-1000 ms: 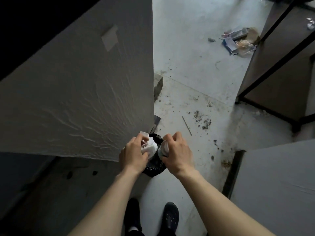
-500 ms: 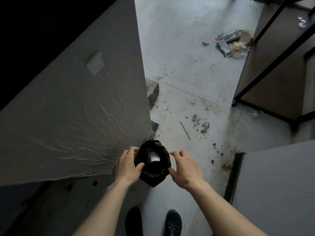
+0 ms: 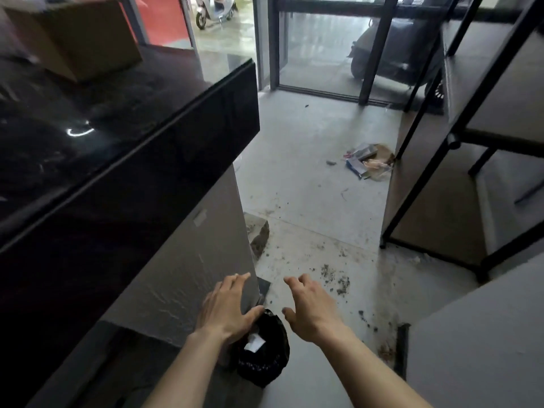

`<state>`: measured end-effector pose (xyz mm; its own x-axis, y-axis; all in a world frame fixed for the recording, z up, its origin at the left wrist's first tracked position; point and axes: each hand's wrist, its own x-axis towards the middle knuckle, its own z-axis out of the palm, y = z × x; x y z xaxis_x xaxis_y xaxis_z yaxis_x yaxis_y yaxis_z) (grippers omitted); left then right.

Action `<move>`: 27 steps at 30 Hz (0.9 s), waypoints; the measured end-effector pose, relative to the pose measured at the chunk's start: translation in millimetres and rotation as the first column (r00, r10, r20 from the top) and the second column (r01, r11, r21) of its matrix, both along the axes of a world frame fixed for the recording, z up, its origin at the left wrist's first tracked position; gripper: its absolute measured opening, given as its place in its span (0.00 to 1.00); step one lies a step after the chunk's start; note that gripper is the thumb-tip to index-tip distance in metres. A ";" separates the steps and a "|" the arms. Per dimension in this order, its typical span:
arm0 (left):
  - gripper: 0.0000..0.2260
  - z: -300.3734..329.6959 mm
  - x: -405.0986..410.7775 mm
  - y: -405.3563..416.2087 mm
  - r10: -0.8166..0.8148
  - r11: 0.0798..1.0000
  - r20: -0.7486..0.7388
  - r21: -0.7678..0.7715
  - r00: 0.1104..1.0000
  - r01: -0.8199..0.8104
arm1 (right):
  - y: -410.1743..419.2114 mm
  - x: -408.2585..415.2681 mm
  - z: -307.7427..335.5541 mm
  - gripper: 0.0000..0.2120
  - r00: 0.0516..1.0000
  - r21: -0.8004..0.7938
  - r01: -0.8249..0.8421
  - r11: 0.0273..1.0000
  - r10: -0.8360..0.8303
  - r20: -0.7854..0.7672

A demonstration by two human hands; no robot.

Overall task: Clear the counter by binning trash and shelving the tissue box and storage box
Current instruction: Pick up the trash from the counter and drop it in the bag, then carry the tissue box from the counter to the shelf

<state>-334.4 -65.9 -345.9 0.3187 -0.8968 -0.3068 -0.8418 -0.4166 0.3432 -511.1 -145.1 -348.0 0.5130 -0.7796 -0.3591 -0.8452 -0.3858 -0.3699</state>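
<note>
Black bag-lined trash bin (image 3: 265,360) on floor at 6 o'clock, white crumpled paper (image 3: 255,346) inside | left hand (image 3: 228,309) spread, empty | right hand (image 3: 312,309) spread, empty | glossy black desk (image 3: 126,119) at 10 o'clock

The counter top (image 3: 88,136) at left is glossy black with pale reflections; its side panel (image 3: 188,275) is matt grey. A brown cardboard box (image 3: 76,36) sits far left on it. The near bin (image 3: 265,354) has a black liner holding a white scrap (image 3: 254,346). The floor (image 3: 309,187) is pale grey, speckled with dark dirt. The shelving frame (image 3: 441,148) at right is black. A white scooter (image 3: 215,10) stands far off against a red wall (image 3: 164,19).
</note>
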 end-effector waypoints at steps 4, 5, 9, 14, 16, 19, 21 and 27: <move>0.37 58.5 -15.4 9.6 -0.068 0.996 0.019 -0.053 0.997 0.069 | 8.8 -15.7 59.5 0.31 0.999 -0.093 0.035 0.995 -0.032 0.037; 0.37 72.5 -18.8 12.5 -0.089 0.994 0.022 -0.065 0.996 0.090 | 13.2 -19.9 74.3 0.31 0.998 -0.116 0.046 0.992 -0.042 0.042; 0.38 130.2 -31.9 25.6 -0.168 0.977 0.062 -0.121 0.984 0.174 | 35.6 -33.8 132.6 0.31 0.996 -0.204 0.080 0.976 -0.070 0.057; 0.38 190.3 -42.3 62.1 -0.232 0.938 0.080 -0.246 0.969 0.245 | 84.6 -47.2 200.3 0.33 0.993 -0.316 0.117 0.941 -0.105 0.056; 0.39 209.2 -43.0 82.6 -0.250 0.926 0.090 -0.270 0.964 0.265 | 107.1 -50.7 219.9 0.33 0.992 -0.345 0.124 0.930 -0.118 0.039; 0.39 238.9 -40.0 120.5 -0.267 0.909 0.120 -0.298 0.956 0.291 | 143.1 -52.0 247.2 0.34 0.993 -0.382 0.115 0.917 -0.114 0.025; 0.38 257.7 -33.6 147.0 -0.262 0.898 0.125 -0.331 0.957 0.289 | 165.5 -49.2 265.0 0.34 0.994 -0.414 0.112 0.903 -0.109 0.031; 0.37 304.2 -5.5 211.6 -0.226 0.879 0.153 -0.394 0.962 0.269 | 220.7 -26.5 306.9 0.33 0.996 -0.498 0.083 0.863 -0.079 0.028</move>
<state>-339.9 145.7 -41.7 0.0788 -0.9891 0.1240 -0.9375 -0.0312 0.3466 -537.6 75.5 -41.1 0.4412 -0.8928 0.0909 -0.8798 -0.4503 -0.1522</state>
